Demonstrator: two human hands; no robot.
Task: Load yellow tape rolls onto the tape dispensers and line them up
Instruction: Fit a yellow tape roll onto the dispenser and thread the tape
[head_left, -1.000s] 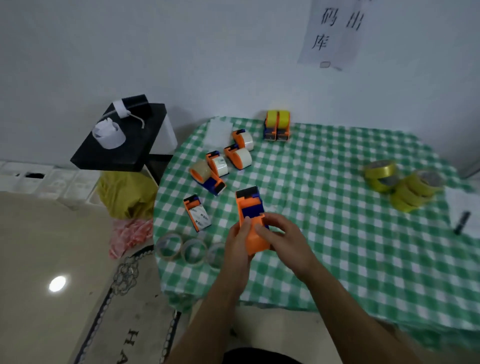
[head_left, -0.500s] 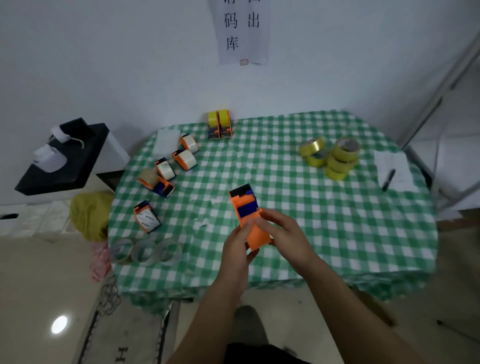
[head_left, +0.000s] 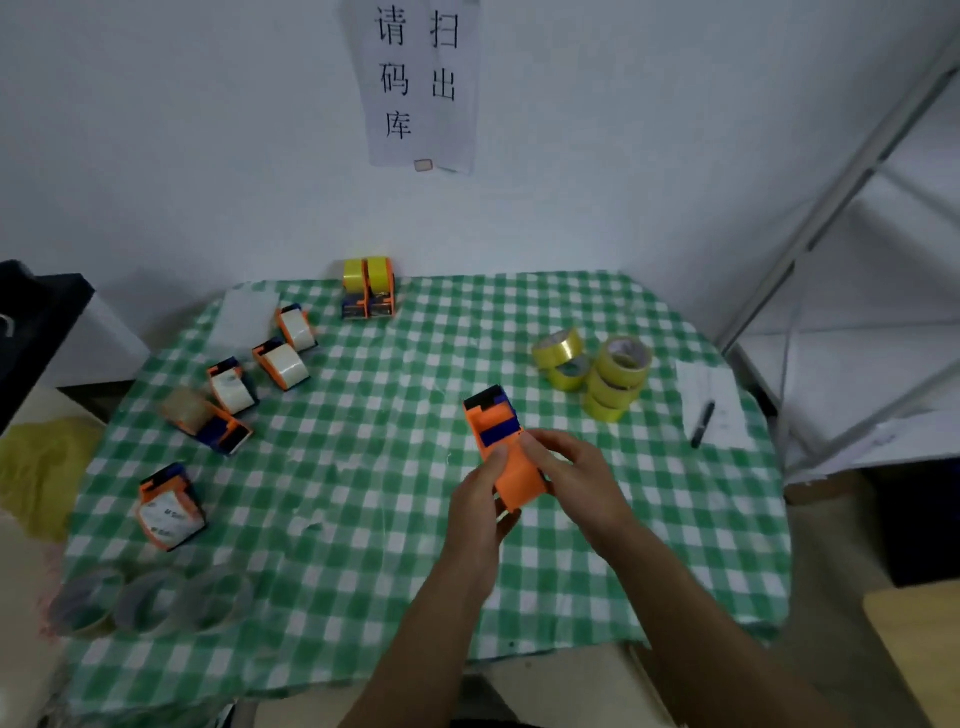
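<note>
Holding the orange tape dispenser (head_left: 506, 457) up over the middle of the tabletop (head_left: 363, 493), the left hand (head_left: 480, 506) and the right hand (head_left: 576, 475) both have their fingers (head_left: 540, 441) curled round it, one hand on each side. No roll shows in it, so I think it needs a yellow one next.

The yellow tape rolls (head_left: 608, 374) sit in a small pile toward the far right corner, apart from the hands. Some of them lean. If one is pulled out from low down, the pile could tip and rolls could roll off the right edge. One hand has to let go to fetch a roll, and then the dispenser could slip from the other hand.

Two loaded dispensers (head_left: 369, 286) stand side by side at the far edge, each with a yellow roll in it. Five other dispensers (head_left: 283, 361) lie along the left side, all turned different ways, with pale or clear tape in them. Three clear rolls (head_left: 150, 603) lie in a row at the near left corner. A pen (head_left: 702, 423) rests on a paper (head_left: 717, 395) by the right edge.
</note>
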